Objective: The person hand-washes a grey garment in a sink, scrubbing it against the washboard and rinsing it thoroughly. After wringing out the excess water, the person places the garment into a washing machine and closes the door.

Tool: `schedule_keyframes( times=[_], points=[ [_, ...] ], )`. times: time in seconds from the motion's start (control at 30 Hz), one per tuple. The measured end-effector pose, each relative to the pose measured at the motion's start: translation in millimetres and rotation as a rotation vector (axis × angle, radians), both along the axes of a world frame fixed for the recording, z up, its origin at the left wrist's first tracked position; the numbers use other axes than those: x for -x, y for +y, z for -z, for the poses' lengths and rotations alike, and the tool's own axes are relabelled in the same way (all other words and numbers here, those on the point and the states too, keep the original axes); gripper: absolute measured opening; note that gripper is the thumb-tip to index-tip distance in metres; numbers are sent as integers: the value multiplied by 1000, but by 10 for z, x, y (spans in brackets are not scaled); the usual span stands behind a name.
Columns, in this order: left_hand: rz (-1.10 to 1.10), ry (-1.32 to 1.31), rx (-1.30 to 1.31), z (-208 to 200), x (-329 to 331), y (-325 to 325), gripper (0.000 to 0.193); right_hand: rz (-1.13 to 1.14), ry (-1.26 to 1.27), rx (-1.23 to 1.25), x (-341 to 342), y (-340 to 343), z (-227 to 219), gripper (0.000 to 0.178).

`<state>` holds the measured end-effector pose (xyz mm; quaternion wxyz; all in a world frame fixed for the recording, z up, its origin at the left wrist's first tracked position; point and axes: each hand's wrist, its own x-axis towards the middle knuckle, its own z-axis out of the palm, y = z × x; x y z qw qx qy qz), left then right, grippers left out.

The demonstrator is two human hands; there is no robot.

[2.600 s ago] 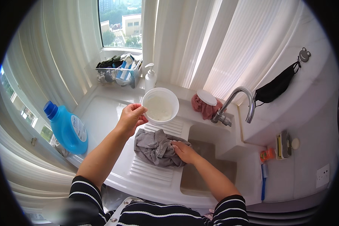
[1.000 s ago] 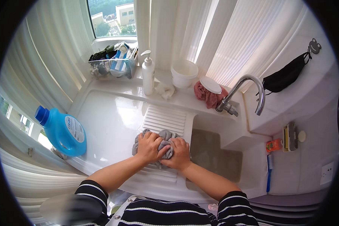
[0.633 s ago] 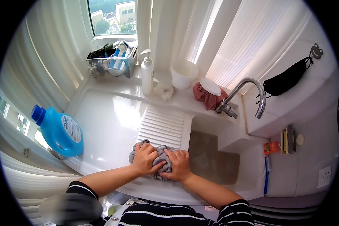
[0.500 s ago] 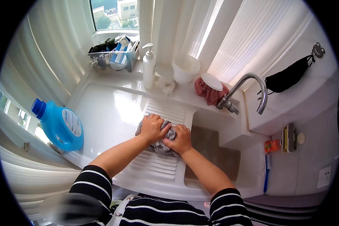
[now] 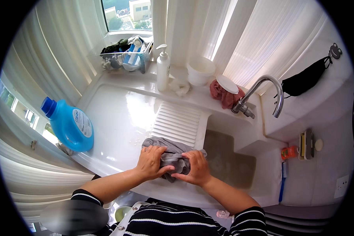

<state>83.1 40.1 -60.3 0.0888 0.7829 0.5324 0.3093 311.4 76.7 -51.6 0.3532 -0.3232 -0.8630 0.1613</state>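
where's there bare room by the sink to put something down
The widest free patch is the white slab between the blue bottle and the washboard. Beyond the grey cloth, the washboard is bare too. The back ledge is crowded with a clear bin, pump bottle, white wad, tub, red cloth and tap.

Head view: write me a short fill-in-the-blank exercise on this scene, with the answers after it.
1. The left hand and the right hand hold a cloth coloured ____.
2. The blue bottle stands to the cloth's ____.
3. A black ____ hangs from the grey hook.
Missing words: grey; left; mask.
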Motion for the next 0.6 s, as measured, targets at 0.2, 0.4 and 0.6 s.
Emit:
schedule_keyframes(
  times=[0.2,0.4,0.6],
  points=[
    [-229,117,-114,272,-198,1019,44,248,-234,7,373,831,279,73],
    [-187,153,64,49,-113,962,55,46,-517,581,262,947,-198,91],
    [-108,125,-118,193,-249,684,40,-84,-174,30,205,718,408,66]
  ],
)
